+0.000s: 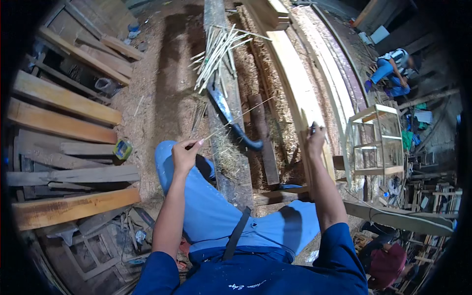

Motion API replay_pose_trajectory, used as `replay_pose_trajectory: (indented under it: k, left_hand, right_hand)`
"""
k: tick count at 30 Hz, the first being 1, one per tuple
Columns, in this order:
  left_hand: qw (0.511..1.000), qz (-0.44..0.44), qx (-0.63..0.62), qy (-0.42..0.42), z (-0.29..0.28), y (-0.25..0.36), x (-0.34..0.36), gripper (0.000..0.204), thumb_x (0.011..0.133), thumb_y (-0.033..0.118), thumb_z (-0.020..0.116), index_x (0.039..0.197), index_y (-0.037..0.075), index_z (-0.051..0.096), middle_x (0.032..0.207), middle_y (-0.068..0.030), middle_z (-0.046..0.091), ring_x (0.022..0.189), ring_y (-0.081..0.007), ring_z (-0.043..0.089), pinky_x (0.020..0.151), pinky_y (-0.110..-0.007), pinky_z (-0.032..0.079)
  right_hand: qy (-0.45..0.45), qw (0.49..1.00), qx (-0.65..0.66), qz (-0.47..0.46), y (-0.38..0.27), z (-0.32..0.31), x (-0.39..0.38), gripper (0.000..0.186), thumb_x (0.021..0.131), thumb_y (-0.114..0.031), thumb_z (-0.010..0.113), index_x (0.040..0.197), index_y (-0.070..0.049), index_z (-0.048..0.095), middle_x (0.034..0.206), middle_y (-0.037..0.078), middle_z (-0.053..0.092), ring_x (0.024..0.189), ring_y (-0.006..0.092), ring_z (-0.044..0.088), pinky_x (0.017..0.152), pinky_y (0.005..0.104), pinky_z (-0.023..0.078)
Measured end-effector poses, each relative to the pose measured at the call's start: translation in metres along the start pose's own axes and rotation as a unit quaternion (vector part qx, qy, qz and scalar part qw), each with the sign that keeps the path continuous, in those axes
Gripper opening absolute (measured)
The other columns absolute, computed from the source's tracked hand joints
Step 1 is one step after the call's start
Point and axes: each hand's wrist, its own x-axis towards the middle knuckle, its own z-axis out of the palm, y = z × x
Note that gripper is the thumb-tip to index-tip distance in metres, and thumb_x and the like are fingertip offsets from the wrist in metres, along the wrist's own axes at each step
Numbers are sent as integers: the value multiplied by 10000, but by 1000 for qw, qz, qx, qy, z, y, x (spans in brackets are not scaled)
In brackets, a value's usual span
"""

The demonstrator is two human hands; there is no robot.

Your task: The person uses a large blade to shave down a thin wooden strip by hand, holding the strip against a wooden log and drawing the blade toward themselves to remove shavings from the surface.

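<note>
Between the fingers of my left hand (184, 156) is a thin wooden stick (236, 120), slanting up to the right over the narrow plank. My right hand (315, 140) is closed around a small dark object (313, 128), above the pale board (295, 73); its kind is too small to tell. A large blade with a dark curved handle (246, 137) lies along the narrow plank (238, 189) in front of me. Beyond it, a loose pile of thin pale sticks (219, 54) rests across the same plank. Fine shavings (230, 160) lie below the blade.
Stacked lumber (64, 120) fills the left side, near a small yellow-green container (122, 149). A wooden frame (376, 140) stands at right. One person (393, 69) sits far right; another in dark red (388, 265) is at lower right. Wood chips cover the floor.
</note>
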Motion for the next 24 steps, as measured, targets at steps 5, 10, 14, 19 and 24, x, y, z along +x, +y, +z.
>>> replay_pose_trajectory:
  k: [5,10,14,19,24]
  left_hand:
    - [998,19,-56,-3,26,14,13,212,904,208,863,982,13,836,807,-81,792,728,-107,700,680,-284,543]
    - [999,-15,-42,-21,40,7,26,224,886,223,874,980,23,837,793,-65,789,700,-97,690,645,-281,534]
    - [999,-14,-23,-29,48,-4,30,201,887,212,867,985,37,841,796,-71,792,698,-95,691,645,-281,535]
    - [996,-40,-38,-70,54,-4,34,179,916,157,842,1015,8,834,834,-48,787,737,-69,655,668,-267,512]
    - [995,-19,-80,-58,62,-12,39,184,887,215,864,985,60,845,791,-61,788,662,-94,664,608,-295,504]
  right_hand:
    - [104,961,-238,-94,-17,-29,12,261,1001,-238,674,1206,-97,751,1030,203,650,920,394,659,809,504,544]
    - [68,948,-295,-101,-25,-31,9,248,982,-255,683,1142,-100,790,1027,188,684,958,384,652,826,514,526]
    - [141,944,-206,-214,-62,-8,-21,199,1002,-201,686,1123,-85,793,1083,169,712,993,351,672,860,477,540]
    - [-107,971,2,-213,-156,41,-98,273,1009,-217,713,1231,-59,730,1135,171,688,1009,363,690,871,453,539]
    - [-176,953,-68,-237,-184,80,-110,365,982,-330,749,1202,-58,644,1054,243,693,971,477,678,801,531,541]
